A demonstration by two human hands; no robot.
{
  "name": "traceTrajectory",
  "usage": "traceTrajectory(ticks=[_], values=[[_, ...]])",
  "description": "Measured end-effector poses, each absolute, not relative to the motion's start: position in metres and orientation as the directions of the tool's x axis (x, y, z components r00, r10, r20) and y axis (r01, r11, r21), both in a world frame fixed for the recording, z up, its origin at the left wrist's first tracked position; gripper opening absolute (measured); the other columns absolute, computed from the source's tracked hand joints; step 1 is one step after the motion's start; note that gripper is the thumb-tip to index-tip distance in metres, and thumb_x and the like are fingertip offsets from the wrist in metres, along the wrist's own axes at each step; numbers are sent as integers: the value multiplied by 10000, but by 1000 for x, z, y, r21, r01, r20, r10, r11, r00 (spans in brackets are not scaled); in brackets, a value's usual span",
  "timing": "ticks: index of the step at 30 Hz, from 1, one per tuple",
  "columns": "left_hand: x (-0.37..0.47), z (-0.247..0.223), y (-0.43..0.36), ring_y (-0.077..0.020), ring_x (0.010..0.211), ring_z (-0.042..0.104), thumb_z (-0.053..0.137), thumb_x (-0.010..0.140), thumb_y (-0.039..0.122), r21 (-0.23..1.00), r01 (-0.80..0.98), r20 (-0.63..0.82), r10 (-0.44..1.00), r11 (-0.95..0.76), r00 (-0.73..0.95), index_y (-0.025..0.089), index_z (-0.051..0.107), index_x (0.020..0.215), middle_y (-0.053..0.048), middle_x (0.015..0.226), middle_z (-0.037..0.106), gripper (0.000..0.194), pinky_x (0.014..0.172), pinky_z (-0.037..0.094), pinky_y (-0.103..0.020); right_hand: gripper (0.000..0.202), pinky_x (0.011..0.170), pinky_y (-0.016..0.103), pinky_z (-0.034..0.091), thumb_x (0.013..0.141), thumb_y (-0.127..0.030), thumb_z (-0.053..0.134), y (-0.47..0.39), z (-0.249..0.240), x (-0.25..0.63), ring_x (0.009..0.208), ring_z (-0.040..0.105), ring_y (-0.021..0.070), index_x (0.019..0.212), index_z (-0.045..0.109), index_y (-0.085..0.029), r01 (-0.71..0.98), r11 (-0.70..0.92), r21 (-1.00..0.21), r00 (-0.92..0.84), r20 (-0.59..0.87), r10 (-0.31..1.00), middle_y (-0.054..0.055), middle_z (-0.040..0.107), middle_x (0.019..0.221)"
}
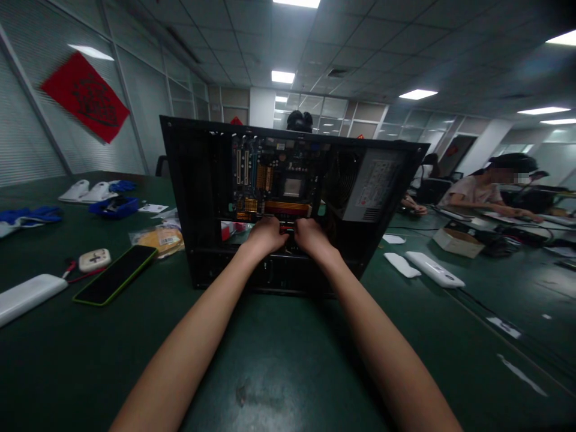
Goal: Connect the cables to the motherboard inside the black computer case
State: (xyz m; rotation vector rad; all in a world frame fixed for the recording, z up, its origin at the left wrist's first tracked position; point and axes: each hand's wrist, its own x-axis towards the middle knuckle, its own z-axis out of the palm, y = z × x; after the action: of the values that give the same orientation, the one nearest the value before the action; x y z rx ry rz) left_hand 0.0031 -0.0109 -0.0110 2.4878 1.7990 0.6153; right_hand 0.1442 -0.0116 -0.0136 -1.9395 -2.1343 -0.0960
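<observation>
An open black computer case (pixel 202 240) stands on the green table, its inside facing me. A motherboard (pixel 274 174) fills its upper middle, and a power supply (pixel 371 186) sits at the upper right. Both of my hands reach into the case just below the motherboard. My left hand (pixel 267 234) has its fingers curled, with the tips partly hidden. Close beside it, my right hand (pixel 310 235) is closed too, with fingertips out of sight. Something small, dark and red shows between the hands; what each one holds cannot be made out.
To the left on the green table (pixel 270 360) lie a phone (pixel 116 275), a white device (pixel 31 295), a plastic bag (pixel 166 239) and a blue tray (pixel 113 206). A white power strip (pixel 434 270) and a box (pixel 459 240) lie right. People sit farther right.
</observation>
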Motion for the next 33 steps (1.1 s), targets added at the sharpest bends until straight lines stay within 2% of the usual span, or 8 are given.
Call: traceTrajectory(ticks=[13,21,33], values=[[3,-11,-8,-305,1037,676,585,888,399,221,932,319,925,-287,209,107,676,1093,-183,1091,709,369,846,532,-340,286,868,280,477,962,-158,457,-13,-13,146,1034,674,260,1099,701,-98,978,155,-138,-119,241,963,199,700,1081],[3,-7,-15,-291,1000,689,644,848,372,233,918,313,919,-321,241,115,709,1043,-168,1041,727,329,828,530,-317,288,795,281,495,927,-118,463,-14,-14,145,999,685,272,1085,703,-100,981,115,-159,-79,216,973,204,701,1063],[3,-13,-7,-280,1027,667,539,927,379,252,914,382,901,-317,207,116,684,1058,-171,1089,707,328,877,513,-336,300,849,283,478,1011,-203,400,-13,-14,145,1024,670,250,1125,666,-124,983,114,-144,-68,288,955,175,696,1087]])
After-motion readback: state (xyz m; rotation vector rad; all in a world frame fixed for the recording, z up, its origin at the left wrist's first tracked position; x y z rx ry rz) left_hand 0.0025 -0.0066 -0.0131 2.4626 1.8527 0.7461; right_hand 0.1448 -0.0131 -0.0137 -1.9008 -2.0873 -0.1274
